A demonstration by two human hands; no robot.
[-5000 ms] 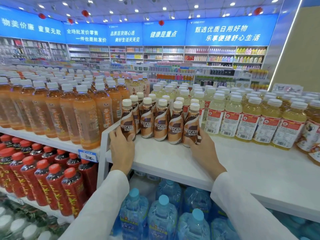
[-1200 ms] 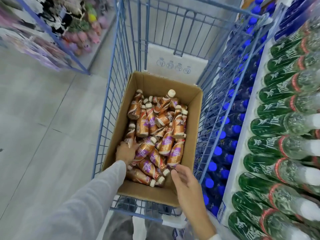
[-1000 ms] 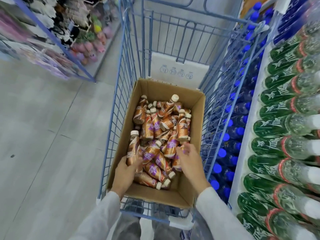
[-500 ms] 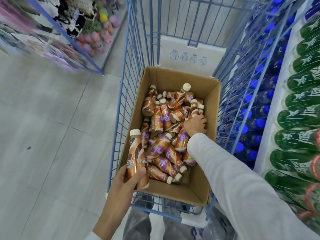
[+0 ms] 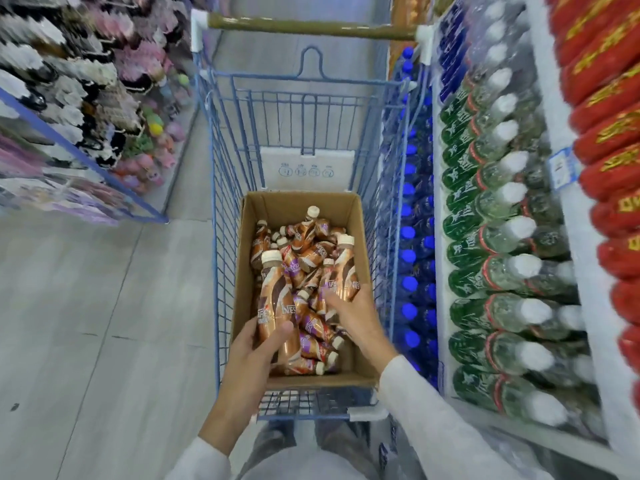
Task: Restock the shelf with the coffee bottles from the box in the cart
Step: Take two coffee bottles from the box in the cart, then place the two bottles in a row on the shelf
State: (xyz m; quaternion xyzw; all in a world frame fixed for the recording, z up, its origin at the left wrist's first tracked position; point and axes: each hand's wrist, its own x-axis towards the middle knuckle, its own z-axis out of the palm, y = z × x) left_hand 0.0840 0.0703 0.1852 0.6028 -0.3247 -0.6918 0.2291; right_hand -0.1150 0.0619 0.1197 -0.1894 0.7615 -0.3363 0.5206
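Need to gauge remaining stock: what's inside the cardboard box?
Jumbled coffee bottles fill the cardboard box; left hand and right hand each grip one. The pile hides whatever lies beneath.

I'm looking down a supermarket aisle. A blue wire shopping cart [image 5: 225, 202] stands on the grey tiled floor [image 5: 86, 306]. To my right, shelves [image 5: 545, 84] carry tight rows of green-labelled bottles [image 5: 464, 230], blue-capped water bottles [image 5: 408, 233] and red-labelled bottles [image 5: 613, 174], with a price tag [image 5: 562, 168] on a shelf edge. Across the aisle, a rack [image 5: 86, 98] hangs full of small soft goods.
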